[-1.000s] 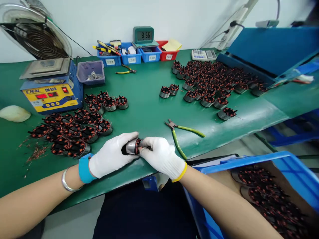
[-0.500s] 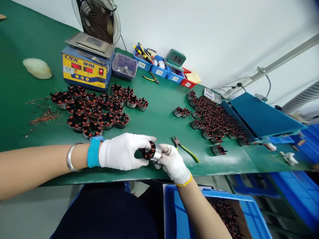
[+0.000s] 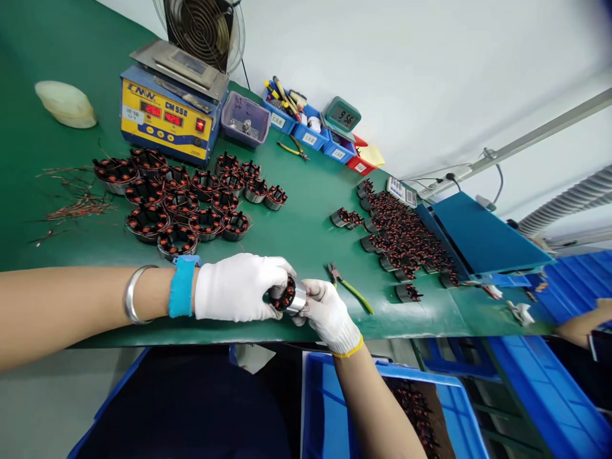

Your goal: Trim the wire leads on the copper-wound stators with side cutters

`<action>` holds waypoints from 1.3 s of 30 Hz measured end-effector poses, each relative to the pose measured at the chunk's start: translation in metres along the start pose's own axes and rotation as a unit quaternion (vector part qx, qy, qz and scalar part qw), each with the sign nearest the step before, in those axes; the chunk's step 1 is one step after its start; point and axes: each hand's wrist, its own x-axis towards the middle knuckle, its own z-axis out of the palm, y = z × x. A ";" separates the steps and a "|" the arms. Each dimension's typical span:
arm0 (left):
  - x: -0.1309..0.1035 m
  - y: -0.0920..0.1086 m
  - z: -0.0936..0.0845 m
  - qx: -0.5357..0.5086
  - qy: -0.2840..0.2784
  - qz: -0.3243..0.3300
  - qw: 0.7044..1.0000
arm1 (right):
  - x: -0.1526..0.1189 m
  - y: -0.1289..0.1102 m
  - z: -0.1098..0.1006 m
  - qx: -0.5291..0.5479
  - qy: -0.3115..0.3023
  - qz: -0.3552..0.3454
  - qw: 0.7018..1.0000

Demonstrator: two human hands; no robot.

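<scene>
Just above the front edge of the green bench, both gloved hands hold one motor stator [image 3: 296,296], a silver ring with black and copper-coloured windings. My left hand [image 3: 243,287], closed, grips its wound end from the left with thumb and fingers. At the other end, my right hand [image 3: 329,312] is closed on the stator's rim, where thin copper wires stick out. Some of its fingers are hidden behind the part. Green-handled cutting pliers [image 3: 351,290] lie on the bench right of my right hand. Several wound stators [image 3: 176,241] stand beyond my left wrist.
A yellow and blue CM 558 device [image 3: 167,121] stands at the back left, near a purple bin [image 3: 245,119]. Loose copper wires [image 3: 81,207] lie at left. Many stators [image 3: 406,233] crowd the right side. A blue crate [image 3: 459,408] sits below the bench edge; another person's arm [image 3: 583,325] shows far right.
The view has shifted slightly. Both hands still hold the stator, which looks nearly the same; my left fingers sit a little closer around it. Another person's arm has appeared at far right.
</scene>
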 end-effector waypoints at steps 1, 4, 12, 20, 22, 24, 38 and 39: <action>0.000 -0.001 0.000 -0.002 0.000 0.003 1.000 | -0.001 0.000 0.000 -0.002 -0.003 -0.001 1.000; 0.000 -0.004 0.001 -0.009 -0.009 0.013 1.000 | -0.002 -0.002 0.000 -0.019 -0.009 -0.006 1.000; -0.003 -0.014 0.004 -0.046 0.038 0.064 0.996 | -0.008 -0.014 0.006 -0.033 0.037 -0.027 0.998; -0.003 -0.012 0.013 -0.118 0.044 0.003 0.992 | -0.008 -0.009 0.002 -0.064 0.044 -0.029 0.997; -0.004 -0.009 0.015 -0.136 0.063 -0.022 0.988 | -0.008 -0.009 0.001 -0.071 0.044 -0.029 0.996; -0.005 -0.005 0.015 -0.128 0.086 -0.017 0.988 | -0.009 -0.009 0.001 -0.075 0.039 -0.032 0.996; -0.003 0.001 0.011 0.008 0.086 0.034 0.996 | -0.016 -0.015 -0.005 -0.158 0.029 -0.051 0.986; -0.003 0.001 0.010 0.007 0.093 0.029 0.995 | -0.016 -0.013 -0.007 -0.161 0.035 -0.053 0.985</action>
